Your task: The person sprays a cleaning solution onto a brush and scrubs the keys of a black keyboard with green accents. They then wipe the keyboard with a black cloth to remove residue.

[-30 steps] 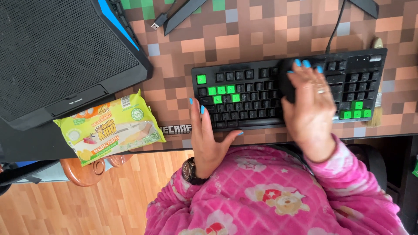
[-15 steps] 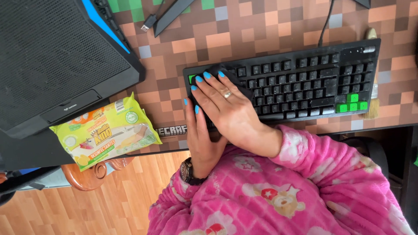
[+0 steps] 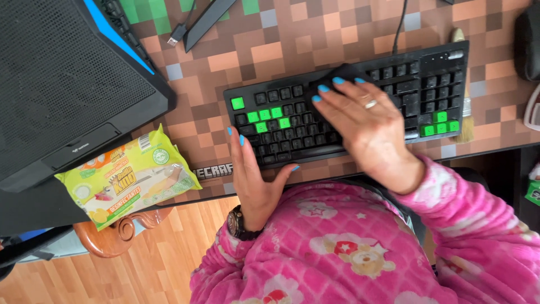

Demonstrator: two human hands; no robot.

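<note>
A black keyboard (image 3: 410, 90) with several green keys lies on a brown and green pixel-pattern desk mat (image 3: 292, 50). My right hand (image 3: 365, 126) presses a dark cloth (image 3: 343, 72) flat onto the middle of the keys; only the cloth's edge shows past the fingertips. My left hand (image 3: 253, 174) rests at the keyboard's near-left corner, thumb along the front edge, fingers spread on the mat. Both arms wear pink fleece sleeves, and a watch sits on the left wrist.
A black mesh laptop stand (image 3: 62, 84) fills the upper left. A yellow-green wipes pack (image 3: 126, 177) lies at the desk's front edge. A small brush (image 3: 464, 121) lies beside the keyboard's right end. A cable (image 3: 400, 25) runs back from the keyboard. Wooden floor shows below.
My right hand has slid the cloth from the keyboard's left end back toward its middle, after sweeping left from the right side. My left hand stays at the near-left corner.
</note>
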